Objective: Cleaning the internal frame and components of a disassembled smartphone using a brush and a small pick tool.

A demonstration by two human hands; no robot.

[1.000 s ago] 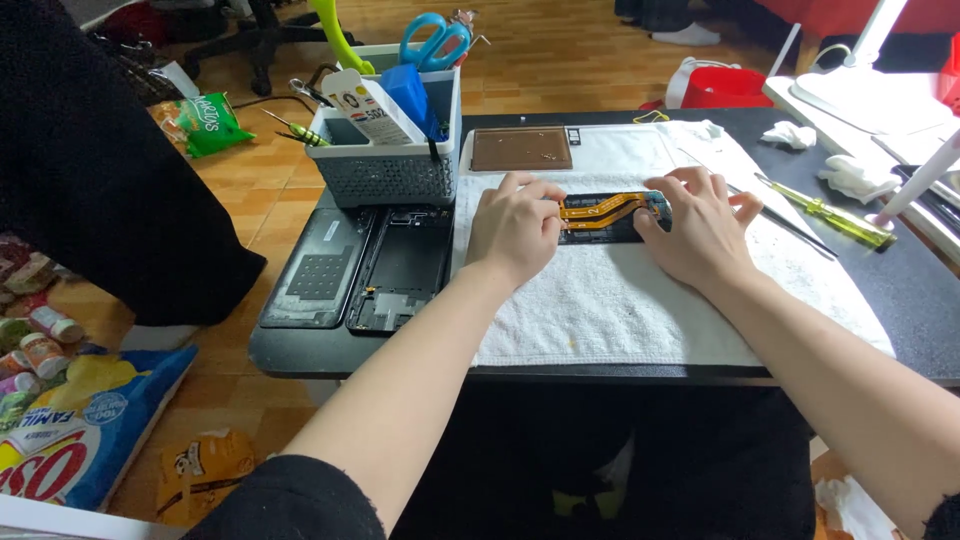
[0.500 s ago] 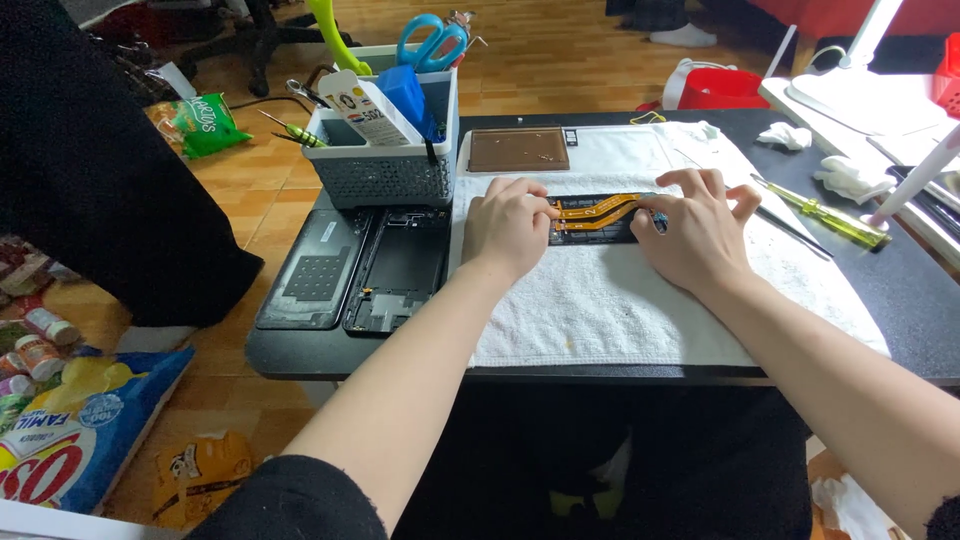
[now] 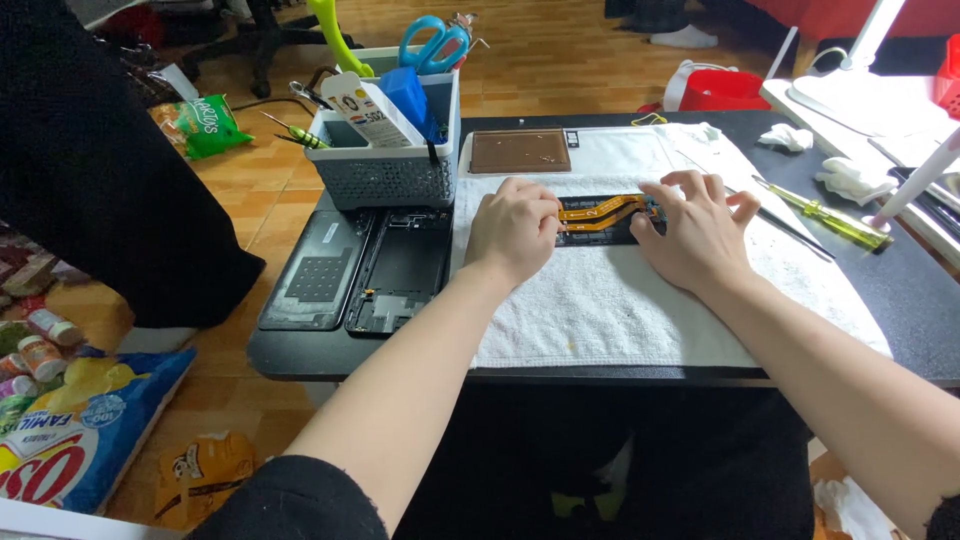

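Phone board: lay on the white towel, orange ribbon cable across it.
Left hand: curled, fingertips pinching the board's left end, unmoved since earlier.
Right hand: fingers spread on its right end, shifted slightly.
Grey basket: held scissors, a blue box.

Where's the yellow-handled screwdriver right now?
Head view, right side: the yellow-handled screwdriver lies on the black table, right of the white towel and the right hand.

1. Left hand and right hand rest on a dark opened phone with orange flex cable.
2. The phone lies on a white towel on the black table.
3. A grey plastic basket stands near the table's far left corner.
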